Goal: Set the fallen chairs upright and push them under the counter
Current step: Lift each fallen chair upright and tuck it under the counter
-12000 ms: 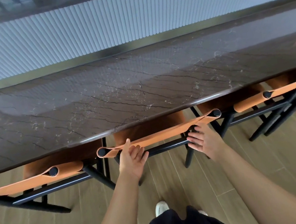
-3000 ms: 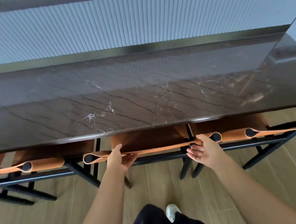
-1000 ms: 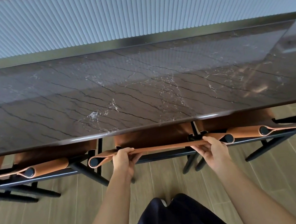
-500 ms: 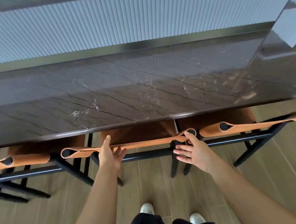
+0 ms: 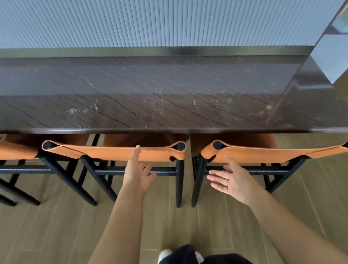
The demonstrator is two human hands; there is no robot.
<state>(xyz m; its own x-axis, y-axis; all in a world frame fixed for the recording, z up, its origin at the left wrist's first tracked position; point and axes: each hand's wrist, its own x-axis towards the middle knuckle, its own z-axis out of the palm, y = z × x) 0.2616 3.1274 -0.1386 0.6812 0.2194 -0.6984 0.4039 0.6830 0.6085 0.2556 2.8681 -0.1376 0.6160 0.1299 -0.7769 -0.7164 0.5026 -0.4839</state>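
Three upright chairs with orange leather backrests and black frames stand tucked under the dark marble counter (image 5: 163, 101). The middle chair (image 5: 112, 152) is straight ahead, the right chair (image 5: 270, 153) beside it, and the left chair (image 5: 5, 150) is cut off by the frame edge. My left hand (image 5: 137, 172) is open, its thumb against the middle chair's backrest. My right hand (image 5: 230, 177) is open with fingers spread, just in front of the right chair's left end, touching nothing that I can see. The seats are hidden under the counter.
A ribbed pale-blue panel (image 5: 150, 19) rises behind the counter. The counter ends at the right, where wooden floor (image 5: 338, 197) is open. Black chair legs (image 5: 178, 186) stand close together between the middle and right chairs. My feet and dark clothing are at the bottom.
Both hands have let go of the middle chair's backrest and opened. My right hand has drifted right toward the neighbouring chair, and my view has swung to the right end of the counter.
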